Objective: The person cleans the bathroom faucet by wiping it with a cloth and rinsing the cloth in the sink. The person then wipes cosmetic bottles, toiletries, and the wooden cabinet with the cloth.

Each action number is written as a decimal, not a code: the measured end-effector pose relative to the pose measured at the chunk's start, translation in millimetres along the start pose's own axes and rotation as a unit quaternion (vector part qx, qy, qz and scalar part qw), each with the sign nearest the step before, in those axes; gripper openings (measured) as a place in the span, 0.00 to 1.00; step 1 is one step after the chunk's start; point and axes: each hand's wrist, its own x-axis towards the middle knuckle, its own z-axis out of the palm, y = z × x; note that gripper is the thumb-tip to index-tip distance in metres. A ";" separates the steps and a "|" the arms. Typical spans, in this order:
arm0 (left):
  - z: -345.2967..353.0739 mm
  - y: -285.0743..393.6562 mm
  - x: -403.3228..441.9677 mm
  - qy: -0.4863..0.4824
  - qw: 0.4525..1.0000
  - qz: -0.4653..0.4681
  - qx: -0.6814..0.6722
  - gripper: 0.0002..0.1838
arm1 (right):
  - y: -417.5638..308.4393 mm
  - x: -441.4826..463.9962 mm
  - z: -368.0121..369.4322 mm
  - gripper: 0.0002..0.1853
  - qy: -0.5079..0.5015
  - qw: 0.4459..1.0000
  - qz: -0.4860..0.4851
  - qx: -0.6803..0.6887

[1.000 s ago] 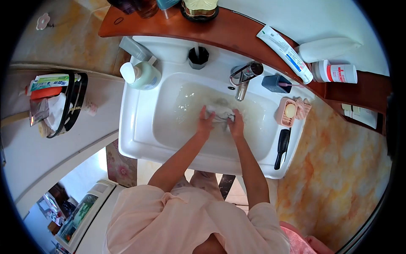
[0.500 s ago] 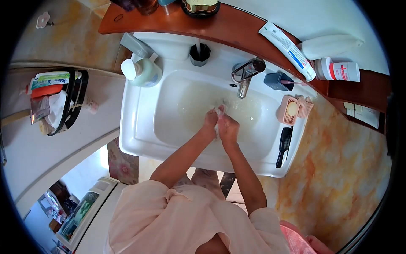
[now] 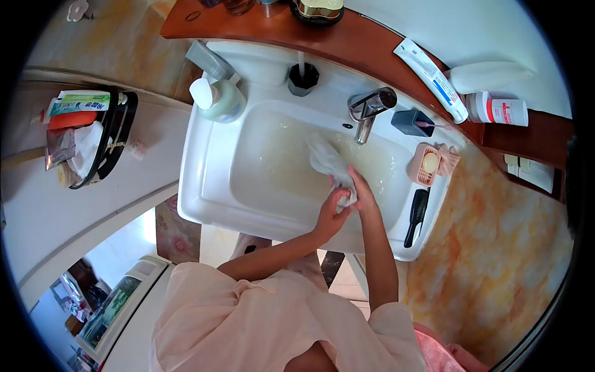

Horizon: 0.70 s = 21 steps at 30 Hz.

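A wet whitish cloth (image 3: 326,159) hangs partly unfolded over cloudy water in the white sink (image 3: 207,214). My left hand (image 3: 334,212) is closed on its lower end, nearer the sink's front edge. Right beside it, my right hand (image 3: 364,191) grips the same end of the cloth from the right, its fingers partly hidden by the fabric. The cloth's loose part stretches up and left from both hands, below the faucet (image 3: 369,108).
A pump bottle (image 3: 220,101) and a dark cup (image 3: 303,80) stand on the sink's back rim. A pink soap dish (image 3: 423,164) and a black comb (image 3: 416,217) lie at the right. Above runs a brown shelf (image 3: 260,28) with tubes and jars.
Both hands have moved right and toward the sink's front edge. The cloth, bunched between them before, now hangs out longer. The whole view has shifted slightly.
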 end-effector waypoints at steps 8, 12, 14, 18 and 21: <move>-62.3 -118.1 27.6 0.087 0.965 -0.245 0.025 0.26 | 57.8 37.3 -29.8 0.28 0.167 0.665 -0.314 -0.657; -67.2 -95.0 65.1 0.137 0.913 -0.365 -0.122 0.26 | 59.7 49.0 -48.4 0.31 0.201 0.679 -0.308 -0.636; -63.9 -67.3 81.1 0.121 0.882 -0.408 -0.202 0.26 | 57.2 48.1 -38.7 0.30 0.201 0.762 -0.330 -0.520; -64.9 -81.2 106.3 -0.049 0.814 -0.407 -0.412 0.25 | 15.1 -33.6 70.4 0.21 0.093 0.722 -0.397 -0.559; -63.5 -65.7 114.4 -0.109 0.785 -0.410 -0.451 0.21 | 7.2 -60.1 96.3 0.12 0.068 0.663 -0.414 -0.620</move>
